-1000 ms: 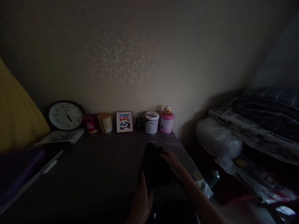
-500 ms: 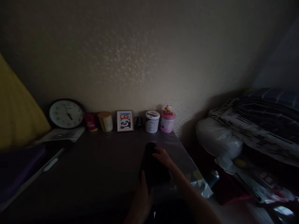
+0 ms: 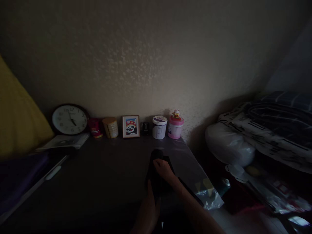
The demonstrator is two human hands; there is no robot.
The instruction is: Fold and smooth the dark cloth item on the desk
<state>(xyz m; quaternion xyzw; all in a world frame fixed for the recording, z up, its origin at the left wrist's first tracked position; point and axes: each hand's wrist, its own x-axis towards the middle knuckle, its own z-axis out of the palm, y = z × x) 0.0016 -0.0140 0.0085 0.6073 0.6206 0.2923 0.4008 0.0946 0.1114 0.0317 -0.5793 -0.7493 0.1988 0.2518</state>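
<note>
A black bag-like object [image 3: 158, 187] lies near the right end of the dark table; the dim light hides its details. A dark strap-like strip [image 3: 191, 191] runs from it toward the lower right, partly behind my right forearm. My left hand [image 3: 149, 204] grips the near left side, thumb along the edge, its other fingers out of sight. Over the upper part of the black object is my right hand [image 3: 162, 167], fingers curled closed; whatever they pinch is too dark to make out.
Along the wall stand a clock [image 3: 70, 119], a red container [image 3: 95, 127], a yellow canister [image 3: 110, 127], a framed panda picture [image 3: 131, 126], a white tub [image 3: 159, 127] and a pink tub [image 3: 175, 129] topped by a figurine. Wrapped bedding [image 3: 229, 143] and clutter lie right of the table [image 3: 107, 175].
My right hand has moved left across the top of the black object, and its fingers have curled in. The strap-like strip now shows at the right. My left hand stays nearly in place.
</note>
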